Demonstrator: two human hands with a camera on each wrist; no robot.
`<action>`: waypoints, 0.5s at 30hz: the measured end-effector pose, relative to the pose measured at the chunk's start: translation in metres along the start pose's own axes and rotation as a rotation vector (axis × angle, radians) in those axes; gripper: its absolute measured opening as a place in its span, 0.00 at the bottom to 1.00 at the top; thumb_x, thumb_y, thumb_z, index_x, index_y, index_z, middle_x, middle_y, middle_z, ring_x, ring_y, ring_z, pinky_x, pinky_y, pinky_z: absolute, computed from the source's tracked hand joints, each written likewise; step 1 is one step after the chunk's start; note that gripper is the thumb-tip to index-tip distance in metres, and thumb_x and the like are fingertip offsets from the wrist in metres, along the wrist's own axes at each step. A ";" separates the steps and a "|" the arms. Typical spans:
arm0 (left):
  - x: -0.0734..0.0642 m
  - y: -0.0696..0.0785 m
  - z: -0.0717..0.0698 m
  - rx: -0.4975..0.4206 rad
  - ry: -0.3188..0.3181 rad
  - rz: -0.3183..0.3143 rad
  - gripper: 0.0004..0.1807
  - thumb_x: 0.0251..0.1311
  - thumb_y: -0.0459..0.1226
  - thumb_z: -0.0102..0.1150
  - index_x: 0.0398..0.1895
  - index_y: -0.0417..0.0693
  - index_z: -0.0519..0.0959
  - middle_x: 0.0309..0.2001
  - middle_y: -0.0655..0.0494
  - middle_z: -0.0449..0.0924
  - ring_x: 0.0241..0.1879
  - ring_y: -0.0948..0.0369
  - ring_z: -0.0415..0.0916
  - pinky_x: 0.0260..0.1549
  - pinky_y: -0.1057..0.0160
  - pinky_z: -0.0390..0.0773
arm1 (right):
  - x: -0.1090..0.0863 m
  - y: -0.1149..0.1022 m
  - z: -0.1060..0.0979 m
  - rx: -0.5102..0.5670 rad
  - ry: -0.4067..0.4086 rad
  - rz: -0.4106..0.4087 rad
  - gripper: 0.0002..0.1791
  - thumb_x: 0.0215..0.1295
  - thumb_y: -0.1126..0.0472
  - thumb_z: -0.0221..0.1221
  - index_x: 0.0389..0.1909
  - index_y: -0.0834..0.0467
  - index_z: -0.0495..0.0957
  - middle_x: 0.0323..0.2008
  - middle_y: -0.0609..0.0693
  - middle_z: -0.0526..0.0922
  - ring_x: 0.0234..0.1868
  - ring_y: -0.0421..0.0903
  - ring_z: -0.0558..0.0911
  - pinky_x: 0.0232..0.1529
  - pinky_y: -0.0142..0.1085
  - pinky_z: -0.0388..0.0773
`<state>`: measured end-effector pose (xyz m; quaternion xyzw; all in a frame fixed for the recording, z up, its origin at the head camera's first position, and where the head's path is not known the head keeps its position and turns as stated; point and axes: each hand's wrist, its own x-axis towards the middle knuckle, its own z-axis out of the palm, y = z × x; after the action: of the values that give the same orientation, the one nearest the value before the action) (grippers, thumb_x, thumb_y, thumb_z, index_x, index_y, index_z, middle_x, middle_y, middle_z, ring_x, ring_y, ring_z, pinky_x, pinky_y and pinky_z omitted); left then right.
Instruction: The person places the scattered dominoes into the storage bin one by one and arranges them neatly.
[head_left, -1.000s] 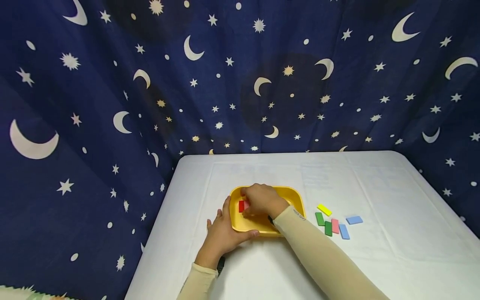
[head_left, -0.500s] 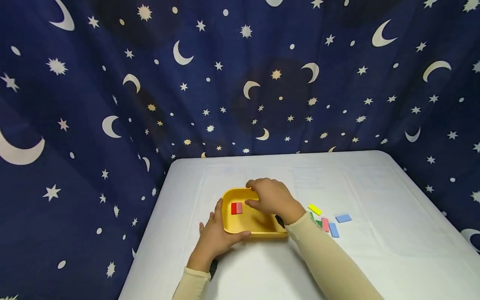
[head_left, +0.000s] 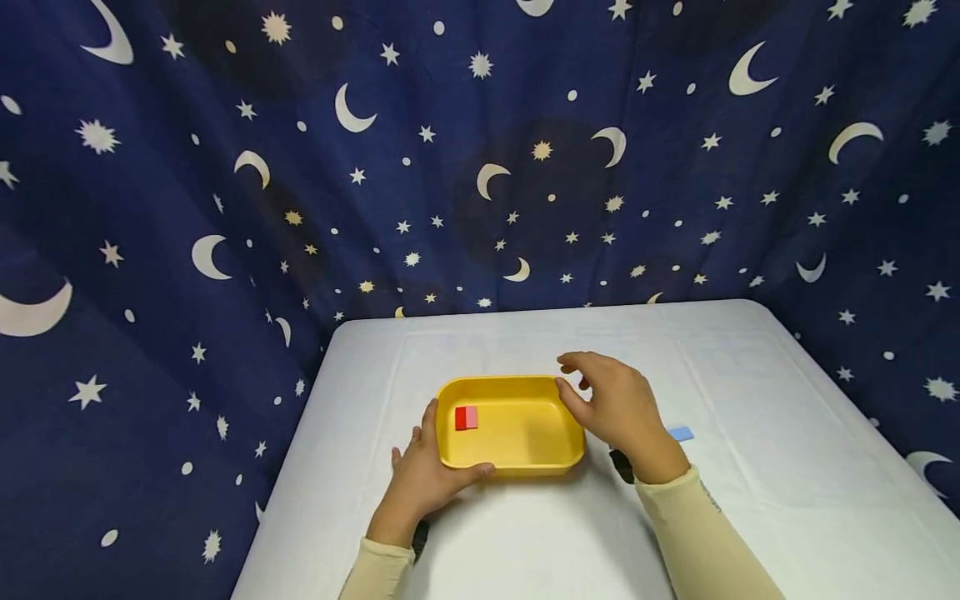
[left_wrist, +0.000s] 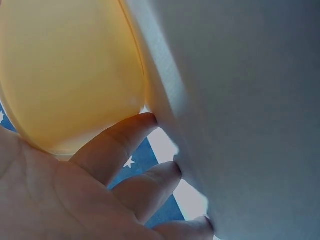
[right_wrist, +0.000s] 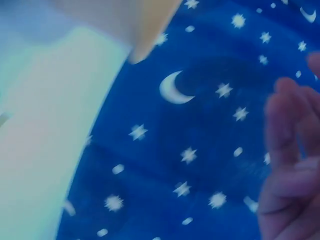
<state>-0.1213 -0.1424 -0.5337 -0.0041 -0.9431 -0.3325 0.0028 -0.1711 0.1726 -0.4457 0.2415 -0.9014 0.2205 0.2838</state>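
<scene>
A yellow tray (head_left: 525, 450) sits on the white-covered table with a red tile (head_left: 461, 419) and a pink tile (head_left: 471, 417) side by side at its left end. My left hand (head_left: 423, 483) holds the tray's near left corner, thumb along the front rim and index finger at the left side. The left wrist view shows the other fingers (left_wrist: 150, 187) spread, their tips down at the tablecloth. Beyond the tray's right rim, my right hand (head_left: 618, 408) hovers with loosely bent fingers and nothing between them. In the right wrist view its fingers (right_wrist: 285, 120) are blurred.
A light blue tile (head_left: 681, 434) lies on the table (head_left: 787, 467), partly behind my right wrist. That hand and forearm hide the area where other tiles lay. A dark blue curtain (head_left: 420, 167) with moons and stars stands behind the table and along its sides.
My right hand has left the pink tile beside the red one, risen and moved right out of the tray. My left hand stays on the tray. The head view has shifted slightly.
</scene>
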 end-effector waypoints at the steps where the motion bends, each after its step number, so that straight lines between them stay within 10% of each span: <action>1: -0.001 -0.001 0.000 0.000 -0.002 -0.004 0.83 0.29 0.82 0.71 0.87 0.60 0.41 0.72 0.42 0.73 0.77 0.40 0.61 0.69 0.21 0.44 | -0.006 0.004 -0.001 0.003 0.033 0.003 0.16 0.66 0.53 0.68 0.53 0.52 0.85 0.42 0.45 0.90 0.31 0.44 0.84 0.26 0.41 0.79; 15: 0.000 -0.003 0.001 0.000 -0.007 0.015 0.83 0.30 0.84 0.68 0.87 0.64 0.38 0.72 0.43 0.73 0.77 0.43 0.61 0.70 0.21 0.44 | -0.061 0.056 -0.002 -0.017 0.153 0.143 0.18 0.63 0.59 0.71 0.53 0.56 0.86 0.39 0.49 0.89 0.26 0.45 0.82 0.22 0.40 0.75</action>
<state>-0.1218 -0.1441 -0.5367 -0.0123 -0.9431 -0.3324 0.0021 -0.1577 0.2361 -0.4964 0.1567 -0.8938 0.2505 0.3373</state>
